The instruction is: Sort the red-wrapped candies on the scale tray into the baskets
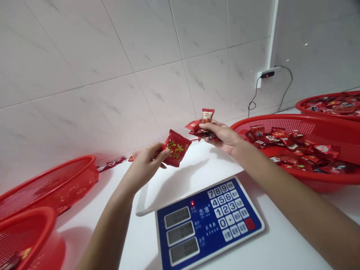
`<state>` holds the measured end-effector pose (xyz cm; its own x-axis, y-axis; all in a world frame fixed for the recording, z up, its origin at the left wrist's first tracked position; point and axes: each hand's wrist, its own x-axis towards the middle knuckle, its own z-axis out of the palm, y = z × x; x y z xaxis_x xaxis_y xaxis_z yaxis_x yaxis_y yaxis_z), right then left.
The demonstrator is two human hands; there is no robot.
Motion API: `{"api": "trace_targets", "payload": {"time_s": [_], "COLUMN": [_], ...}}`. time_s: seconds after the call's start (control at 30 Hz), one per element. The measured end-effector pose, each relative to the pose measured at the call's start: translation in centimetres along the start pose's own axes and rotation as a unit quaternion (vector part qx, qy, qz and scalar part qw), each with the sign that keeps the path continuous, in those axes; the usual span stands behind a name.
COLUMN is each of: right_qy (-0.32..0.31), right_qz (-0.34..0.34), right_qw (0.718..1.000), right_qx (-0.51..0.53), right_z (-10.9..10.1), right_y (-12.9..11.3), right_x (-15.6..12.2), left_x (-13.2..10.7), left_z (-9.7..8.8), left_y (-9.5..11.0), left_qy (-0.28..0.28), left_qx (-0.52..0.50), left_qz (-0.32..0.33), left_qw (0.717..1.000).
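My left hand [147, 160] pinches a red candy packet with gold print [176, 147] above the white platform [174, 176] of an electronic scale. My right hand [222, 136] is closed on a small bunch of red wrapped candies [200, 126], one white-and-red piece sticking up. Both hands hover over the scale, close together. The scale's blue panel [208, 223] with keypad and three displays faces me.
A big red mesh basket [309, 125] with many red candies sits at right, another [332, 105] behind it. Two more red baskets [56, 180] stand at left, the nearer one [28, 232] holding a few candies. A plug and cable [267, 75] hang on the tiled wall. Stray candies [112, 164] lie by the wall.
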<state>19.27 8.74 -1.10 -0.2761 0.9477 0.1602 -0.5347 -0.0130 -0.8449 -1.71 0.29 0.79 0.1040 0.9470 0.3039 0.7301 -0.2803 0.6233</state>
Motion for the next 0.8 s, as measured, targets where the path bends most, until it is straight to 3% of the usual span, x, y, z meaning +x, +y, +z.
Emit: {"api": "trace_targets", "payload": {"time_s": [0.13,0.23,0.3,0.4,0.47,0.6,0.8], "right_qy": [-0.005,-0.009,-0.015,-0.033,-0.041,-0.057,-0.066], "right_qz": [-0.016,-0.018,-0.021,-0.035,-0.044,-0.05,-0.05], "right_qw": [1.0,1.0,0.999,0.997,0.997,0.996,0.993], "right_qx": [0.011,0.003,-0.022,-0.055,-0.058,-0.05,-0.079], "right_z": [0.4,0.9,1.2,1.5,1.6,1.5,1.5], "right_y": [-0.5,-0.6,-0.7,-1.0,-1.1,-1.2,-1.2], "right_x": [-0.3,-0.8,-1.2,-1.8,-2.0,-2.2,-2.3], "left_x": [0.2,0.2,0.2,0.0,-0.2,-0.7,-0.7], "left_z": [0.4,0.8,0.8,0.4,-0.1,-0.6,-0.6], "left_y": [-1.4,-1.7,-1.6,-0.9,-0.2,0.5,0.6], "left_qy": [-0.02,-0.038,-0.008,0.095,0.127,0.146,0.132], "left_qx": [0.02,0.083,0.087,0.038,-0.005,-0.057,-0.047], "left_qz": [-0.047,-0.037,-0.02,0.005,0.023,0.043,0.037], "left_qw": [0.999,0.995,0.996,0.995,0.992,0.987,0.989]}}
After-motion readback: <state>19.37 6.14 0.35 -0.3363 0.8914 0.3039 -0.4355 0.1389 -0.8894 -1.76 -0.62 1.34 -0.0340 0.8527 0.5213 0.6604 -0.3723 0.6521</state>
